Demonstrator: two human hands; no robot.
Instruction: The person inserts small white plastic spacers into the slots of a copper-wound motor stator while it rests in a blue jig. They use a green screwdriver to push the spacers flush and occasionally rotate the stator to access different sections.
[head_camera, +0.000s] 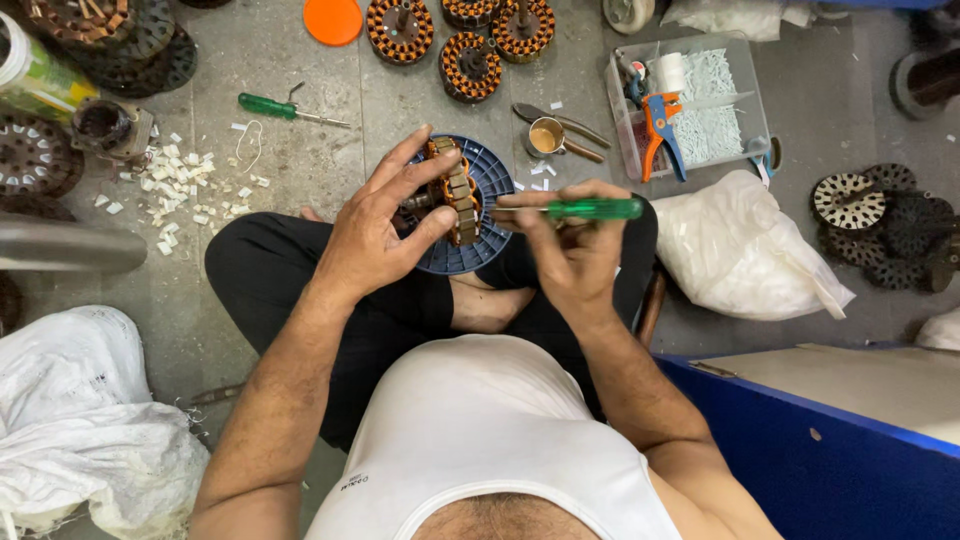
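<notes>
My left hand (375, 228) grips a round motor stator (455, 190) wound with copper wire, held on edge over a blue plastic disc (490, 175) that rests on my crossed legs. My right hand (565, 245) holds a green-handled screwdriver (590, 209) level, its tip pointing left at the stator's windings. Both hands are close together above my lap.
On the grey floor lie a second green screwdriver (268, 106), white plastic scraps (175, 185), an orange lid (333, 20), several wound stators (470, 65), a small metal cup (545, 138), and a clear box (690, 100) with an orange-blue tool. White bags (745, 250) and a blue box (830, 450) sit at right.
</notes>
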